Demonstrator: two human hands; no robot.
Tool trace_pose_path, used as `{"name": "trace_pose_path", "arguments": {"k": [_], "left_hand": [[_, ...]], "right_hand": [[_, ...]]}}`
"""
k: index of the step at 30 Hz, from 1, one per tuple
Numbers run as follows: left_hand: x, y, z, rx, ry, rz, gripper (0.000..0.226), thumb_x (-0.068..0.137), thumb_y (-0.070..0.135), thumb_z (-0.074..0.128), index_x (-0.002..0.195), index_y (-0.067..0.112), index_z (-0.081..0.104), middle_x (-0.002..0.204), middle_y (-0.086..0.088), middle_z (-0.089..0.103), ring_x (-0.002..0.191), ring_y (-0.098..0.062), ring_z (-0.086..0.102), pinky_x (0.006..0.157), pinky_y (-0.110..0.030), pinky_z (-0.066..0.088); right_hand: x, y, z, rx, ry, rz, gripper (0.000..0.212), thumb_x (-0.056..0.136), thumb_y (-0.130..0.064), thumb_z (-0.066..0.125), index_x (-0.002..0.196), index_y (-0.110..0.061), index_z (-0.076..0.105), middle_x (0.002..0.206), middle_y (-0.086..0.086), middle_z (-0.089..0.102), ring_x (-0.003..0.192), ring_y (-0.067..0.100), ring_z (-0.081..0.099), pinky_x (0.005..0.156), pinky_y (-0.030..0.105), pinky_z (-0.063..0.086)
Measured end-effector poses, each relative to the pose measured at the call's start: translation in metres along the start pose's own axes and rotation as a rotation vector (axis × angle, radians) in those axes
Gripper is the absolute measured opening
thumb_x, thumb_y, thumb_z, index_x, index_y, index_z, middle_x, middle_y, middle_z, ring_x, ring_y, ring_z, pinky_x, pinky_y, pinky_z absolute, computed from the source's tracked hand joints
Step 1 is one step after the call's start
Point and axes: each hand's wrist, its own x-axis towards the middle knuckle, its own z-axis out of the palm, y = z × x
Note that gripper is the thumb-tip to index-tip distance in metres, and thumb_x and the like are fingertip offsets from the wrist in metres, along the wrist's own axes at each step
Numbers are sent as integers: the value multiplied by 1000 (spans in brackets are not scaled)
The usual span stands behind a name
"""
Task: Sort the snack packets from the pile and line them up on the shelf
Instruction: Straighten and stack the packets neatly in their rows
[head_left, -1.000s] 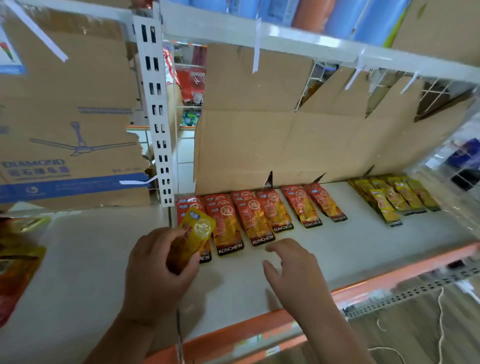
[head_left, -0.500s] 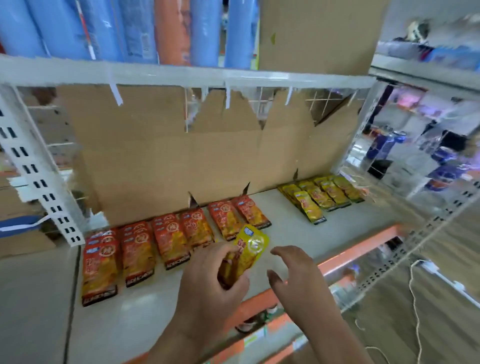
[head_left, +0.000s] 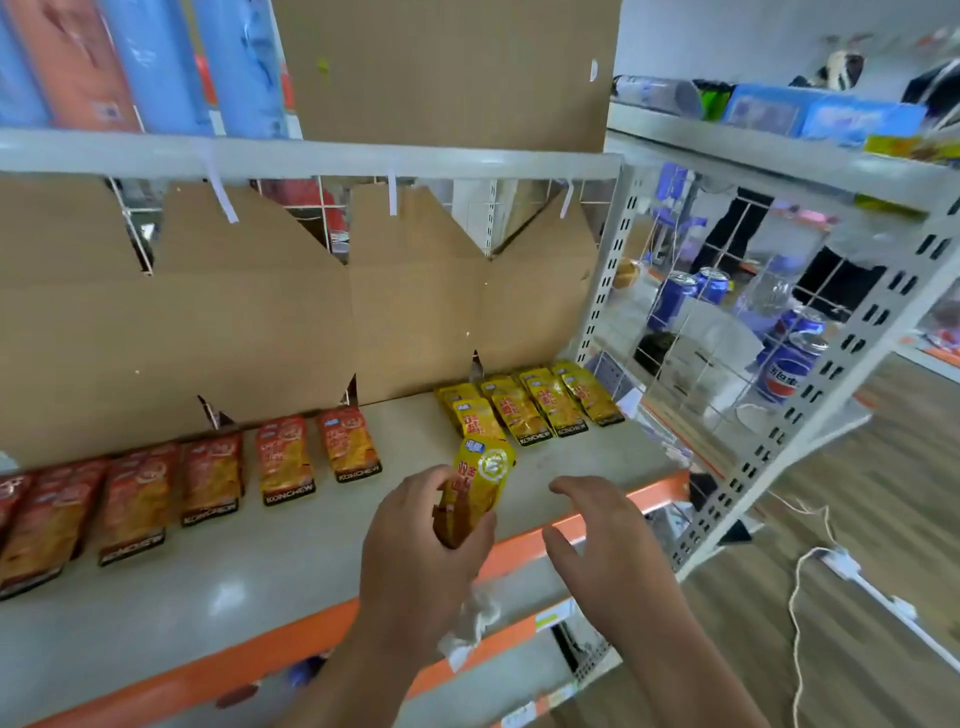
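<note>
1. Yellow snack pkt (head_left: 480, 483): in the air over the shelf's near edge, tilted, top end up. It sits just near of the yellow row, lower end hidden in the hand.
2. Left hand (head_left: 421, 551): fingers & thumb curled round the pkt's lower half, gripping it.
3. Right hand (head_left: 602, 540): just right of the pkt, not touching it. Fingers spread & loosely bent, holding nothing, over the orange front lip (head_left: 662, 489).
4. Shelf (head_left: 260, 582): pale board, cardboard sheet (head_left: 208, 332) lining the far side.
5. Yellow row (head_left: 535, 405): far right of the shelf, pkts flat & overlapping, against the cardboard.
6. Red row (head_left: 208, 478): left to centre, pkts flat, side by side, black label ends toward the near side.
7. Crumpled clear wrapper (head_left: 472, 618): below the left hand; can't tell if it's held.
8. Further out: blue cans (head_left: 787, 371) behind a wire grid at right, white cable (head_left: 800, 587) on the wood floor, blue & orange rolls (head_left: 150, 62) on the shelf above.
</note>
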Motion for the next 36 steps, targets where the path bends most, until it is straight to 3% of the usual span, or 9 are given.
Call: {"name": "trace_pose_path", "arguments": {"k": [5,11,15,18,22,27,32,36], "left_hand": [[16,10,19,91,54,4,50,79,49,81,122,32,61,109,14,62,100,-12,55,83,-33,50],[38,12,55,169,-30,83,57,77,61,67,125,32,57,108,8,64,95,-17,57,75,-33,48],[53,13,80,28,-99,58,57,82,48,75,134,41,53,114,19,65,102,-6,58,79,-20,41],[64,7,93,-8,-140,119,54,88,43,60,141,40,50,122,20,65,106,0,58,84,-5,35],[79,-3,105,2,-176,153,57,87,37,52,144,40,45,121,13,68,103,-5,61,84,-12,35],[94,-18,112,-2,-240,203,66,86,36,52,151,36,42,114,9,71,98,-6,64,81,-13,37],[105,-22,106,3,-231,223,67,85,33,57,151,27,48,95,12,68,87,-5,57,74,-12,33],[118,-51,104,98,-95,206,57,87,34,58,143,24,55,119,6,68,106,-10,60,91,-18,40]], "right_hand": [[14,13,0,-16,-71,-30,39,93,-19,62,132,-25,60,132,-11,56,121,12,52,98,24,41],[43,14,5,-18,-137,-25,54,94,-11,49,147,-24,46,142,-7,51,129,16,49,103,30,41],[69,27,0,-18,-130,32,57,93,-11,51,148,-21,43,134,0,56,122,21,55,98,33,45],[89,39,2,-15,-121,105,51,91,-22,58,141,-28,47,124,-6,59,113,18,58,92,33,47],[116,47,14,-12,-93,163,63,82,-44,67,140,-31,46,120,-10,56,113,18,60,90,36,50],[141,50,35,-23,-10,203,85,79,-47,80,150,-23,40,133,-4,53,123,20,55,98,36,48],[161,46,56,-32,41,168,74,79,-46,80,141,-20,51,128,0,55,121,24,53,96,36,48],[177,62,71,-50,36,158,75,75,-52,81,136,-17,56,120,2,60,113,27,57,93,40,50]]}}
